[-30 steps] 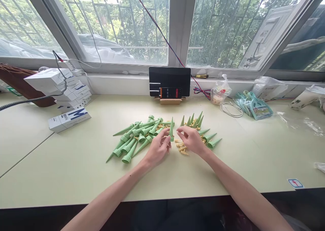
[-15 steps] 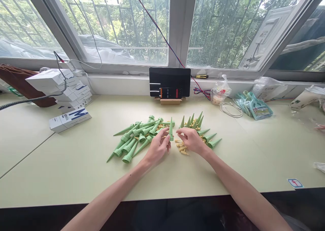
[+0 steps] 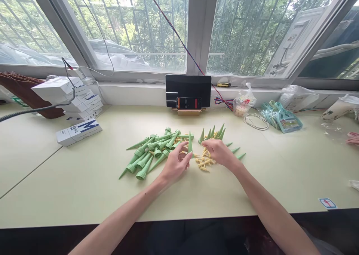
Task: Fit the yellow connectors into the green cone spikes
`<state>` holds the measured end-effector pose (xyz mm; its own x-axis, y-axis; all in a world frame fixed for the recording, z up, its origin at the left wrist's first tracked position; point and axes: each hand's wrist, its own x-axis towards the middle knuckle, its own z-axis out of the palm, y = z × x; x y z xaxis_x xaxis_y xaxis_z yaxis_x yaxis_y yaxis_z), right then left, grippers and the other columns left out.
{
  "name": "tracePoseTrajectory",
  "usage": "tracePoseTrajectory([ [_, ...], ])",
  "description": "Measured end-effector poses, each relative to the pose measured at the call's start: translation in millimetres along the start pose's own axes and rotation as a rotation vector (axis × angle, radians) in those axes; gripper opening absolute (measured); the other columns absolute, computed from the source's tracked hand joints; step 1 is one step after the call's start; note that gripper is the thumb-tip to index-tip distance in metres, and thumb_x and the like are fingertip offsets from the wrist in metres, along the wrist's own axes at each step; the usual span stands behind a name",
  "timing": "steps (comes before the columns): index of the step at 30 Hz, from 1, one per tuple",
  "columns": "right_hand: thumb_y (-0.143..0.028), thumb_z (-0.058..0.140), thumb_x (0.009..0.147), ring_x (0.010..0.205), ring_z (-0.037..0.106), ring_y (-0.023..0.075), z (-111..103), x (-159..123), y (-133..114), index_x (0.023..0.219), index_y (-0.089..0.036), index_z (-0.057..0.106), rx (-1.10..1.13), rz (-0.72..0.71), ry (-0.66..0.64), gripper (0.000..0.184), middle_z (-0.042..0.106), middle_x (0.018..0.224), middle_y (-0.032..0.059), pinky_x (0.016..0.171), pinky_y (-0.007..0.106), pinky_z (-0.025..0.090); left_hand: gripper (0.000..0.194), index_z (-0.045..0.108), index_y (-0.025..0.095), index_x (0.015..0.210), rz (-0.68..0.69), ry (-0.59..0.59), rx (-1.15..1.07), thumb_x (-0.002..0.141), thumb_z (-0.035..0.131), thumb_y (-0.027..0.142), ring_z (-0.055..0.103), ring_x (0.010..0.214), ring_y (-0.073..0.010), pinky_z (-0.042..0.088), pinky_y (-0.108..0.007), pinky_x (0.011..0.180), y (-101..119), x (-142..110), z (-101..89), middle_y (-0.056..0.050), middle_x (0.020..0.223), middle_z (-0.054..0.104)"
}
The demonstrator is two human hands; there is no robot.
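Between the fingers and thumb of my left hand (image 3: 176, 164) is a green plastic watering spike (image 3: 190, 144), its point upward. My right hand (image 3: 220, 153) is a little to the right, fingers curled together over small yellow T-shaped valves (image 3: 205, 163); whether it pinches one is hidden. A pile of green spikes (image 3: 146, 159) with ribbed caps lies left of my left hand. Beyond my right hand several green spikes (image 3: 214, 131) stand point up, and more lie partly behind it.
A phone (image 3: 189, 103) showing a timer leans on a black tablet (image 3: 187, 85) at the back. White boxes (image 3: 80, 131) sit at the left. A plastic bag (image 3: 243, 100), a coiled cable (image 3: 256, 122) and teal dustpan-like pieces (image 3: 286, 118) lie at the back right.
My right hand has moved right, away from the left hand, over the yellow valves. My left hand keeps hold of the spike, nearly in place.
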<state>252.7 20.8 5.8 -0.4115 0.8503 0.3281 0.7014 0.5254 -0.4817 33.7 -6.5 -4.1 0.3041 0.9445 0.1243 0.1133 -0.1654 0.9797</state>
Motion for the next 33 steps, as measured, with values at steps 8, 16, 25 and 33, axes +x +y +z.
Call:
tracePoseTrajectory([
  [8,0.0,0.043,0.09,0.079,0.064,0.0168,-3.8,-0.1,-5.2,0.103,-0.014,0.068,-0.103,0.052,-0.11,0.031,0.07,0.089,0.0077,0.069,0.024,0.044,0.047,0.046,0.019,0.132,0.001,-0.019,-0.01,0.093,0.055,0.044,0.056,0.052,-0.0075,0.046,-0.022,0.044,2.3,-0.3,-0.4,-0.004,0.096,0.055],
  [16,0.005,0.047,0.084,0.087,0.063,0.0173,1.4,-1.1,-0.7,0.11,-0.016,0.067,-0.183,0.098,-0.205,0.038,0.069,0.098,0.008,0.07,0.022,0.04,0.049,0.046,0.018,0.133,-0.011,-0.022,-0.013,0.093,0.055,0.044,0.056,0.052,-0.008,0.047,-0.022,0.044,5.6,-1.1,-0.2,-0.004,0.094,0.055],
  [25,0.002,0.05,0.088,0.093,0.064,0.0188,3.7,-1.6,-5.5,0.113,-0.017,0.065,-0.197,0.15,-0.216,0.035,0.067,0.103,0.0084,0.072,0.023,0.041,0.049,0.046,0.017,0.132,-0.017,-0.027,-0.004,0.092,0.055,0.044,0.057,0.052,-0.0085,0.047,-0.023,0.044,7.3,-1.2,0.0,-0.004,0.092,0.055],
  [33,-0.003,0.052,0.091,0.086,0.065,0.0176,7.0,-1.8,-6.9,0.111,-0.018,0.065,-0.216,0.158,-0.211,0.029,0.066,0.102,0.0075,0.067,0.023,0.04,0.048,0.046,0.018,0.133,-0.006,-0.043,-0.013,0.093,0.055,0.043,0.057,0.052,-0.0084,0.047,-0.022,0.044,5.3,-0.8,0.0,-0.004,0.093,0.055],
])
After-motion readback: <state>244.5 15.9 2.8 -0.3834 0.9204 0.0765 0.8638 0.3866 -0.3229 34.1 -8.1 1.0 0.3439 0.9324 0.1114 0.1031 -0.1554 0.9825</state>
